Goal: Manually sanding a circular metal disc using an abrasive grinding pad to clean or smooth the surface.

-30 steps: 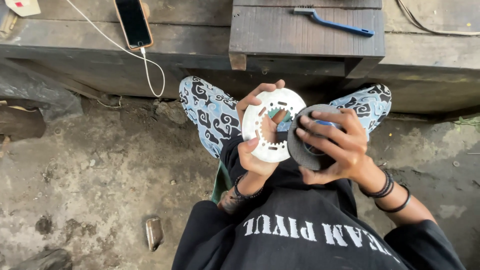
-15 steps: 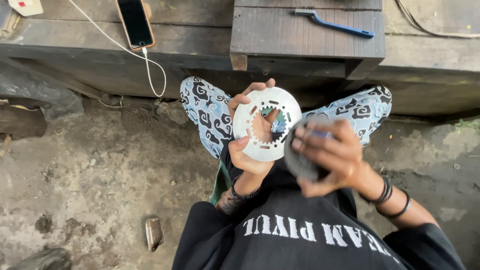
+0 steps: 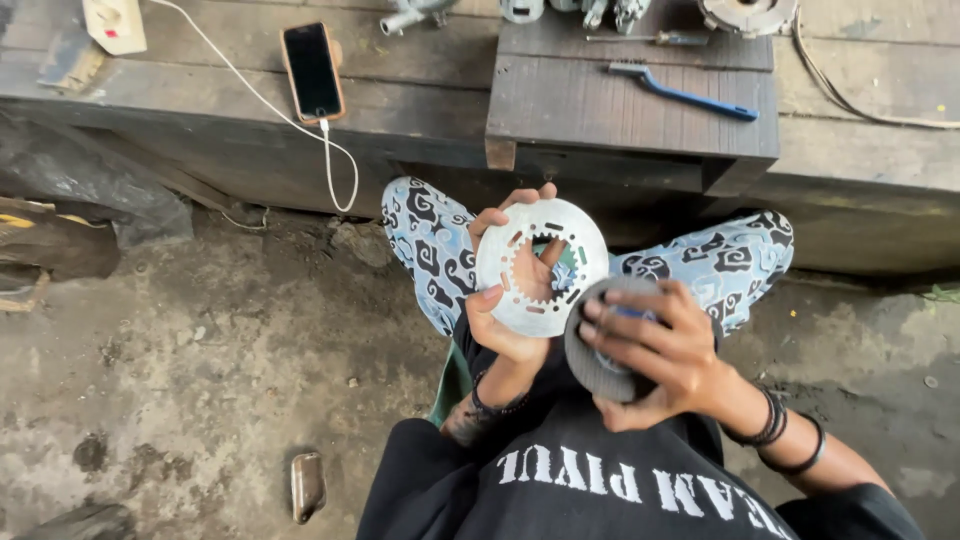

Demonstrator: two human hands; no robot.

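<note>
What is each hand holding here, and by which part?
The left hand grips the white metal disc by its outer rim. The right hand cups a grey abrasive pad from behind, fingers across its face.

A rough workshop; worn wooden bench [image 3: 620,105] with metal parts [image 3: 745,12], blue brush [image 3: 685,93]; stained concrete floor [image 3: 200,380].

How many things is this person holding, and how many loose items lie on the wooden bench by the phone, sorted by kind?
Round silver metal plates with slots, in the left hand: 1
Grey abrasive sheets, in the right hand: 1
Black phones: 1
Blue-handled brushes: 1
White charging cables: 1
Total: 5
</note>
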